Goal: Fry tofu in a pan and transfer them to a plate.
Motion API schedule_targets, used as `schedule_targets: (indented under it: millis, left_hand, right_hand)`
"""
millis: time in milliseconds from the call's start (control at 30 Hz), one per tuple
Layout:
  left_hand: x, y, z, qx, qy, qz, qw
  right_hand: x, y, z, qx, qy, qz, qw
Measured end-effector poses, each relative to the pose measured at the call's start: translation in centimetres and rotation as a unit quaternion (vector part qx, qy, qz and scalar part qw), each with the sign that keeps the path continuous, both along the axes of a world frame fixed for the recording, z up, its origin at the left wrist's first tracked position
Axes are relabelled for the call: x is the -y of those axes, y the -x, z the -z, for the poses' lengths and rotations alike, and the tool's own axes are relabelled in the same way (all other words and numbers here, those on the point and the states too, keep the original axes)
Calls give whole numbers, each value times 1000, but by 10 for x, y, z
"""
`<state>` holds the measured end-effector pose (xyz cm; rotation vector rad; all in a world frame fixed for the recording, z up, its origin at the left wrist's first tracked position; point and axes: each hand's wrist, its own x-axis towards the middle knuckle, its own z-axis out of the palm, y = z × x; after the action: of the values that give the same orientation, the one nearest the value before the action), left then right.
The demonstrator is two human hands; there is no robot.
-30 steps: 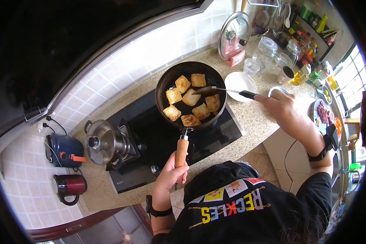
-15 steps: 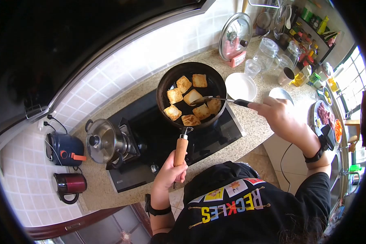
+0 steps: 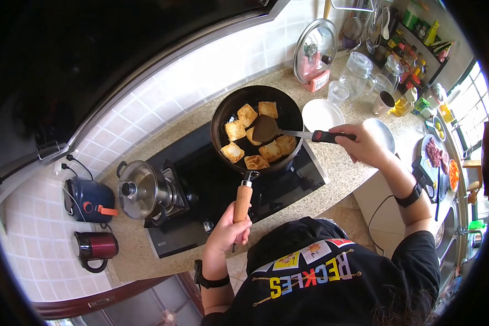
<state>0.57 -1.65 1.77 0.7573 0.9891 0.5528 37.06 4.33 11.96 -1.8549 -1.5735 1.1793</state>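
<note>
A black frying pan (image 3: 227, 111) sits on the dark cooktop (image 3: 201, 179) with several golden tofu slices (image 3: 234, 130) in it. My left hand (image 3: 228, 231) grips the pan's wooden handle (image 3: 243, 201). My right hand (image 3: 361, 144) holds a black-handled spatula (image 3: 288, 132). Its dark blade lies flat over the tofu piece at the middle of the pan.
A lidded steel pot (image 3: 141, 190) stands left on the cooktop. A blue cooker (image 3: 87, 201) and a red kettle (image 3: 95, 247) sit at the far left. A white plate (image 3: 321, 115), a glass lid (image 3: 315, 51), jars and bottles crowd the counter on the right.
The spatula has turned from edge-on to flat and moved left onto the middle tofu piece. My right hand came closer to the pan. My left hand has kept still on the handle.
</note>
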Motion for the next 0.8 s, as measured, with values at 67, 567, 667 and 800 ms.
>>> schedule_targets:
  millis: [67, 567, 667, 800]
  left_hand:
    - [0, 0, 1, -1, 2, 0, 1000]
    - [-3, 0, 0, 15, -11, -6, 1000]
    - [-2, -1, -2, 11, -6, -9, 1000]
    - [-2, 0, -2, 10, -7, -12, 1000]
  right_hand:
    - [2, 2, -1, 179, -165, -110, 964]
    - [-6, 20, -37, 300, -192, -258, 898]
    - [-10, 22, -37, 290, -213, -275, 892]
    - [-10, 24, -38, 299, -211, -283, 886]
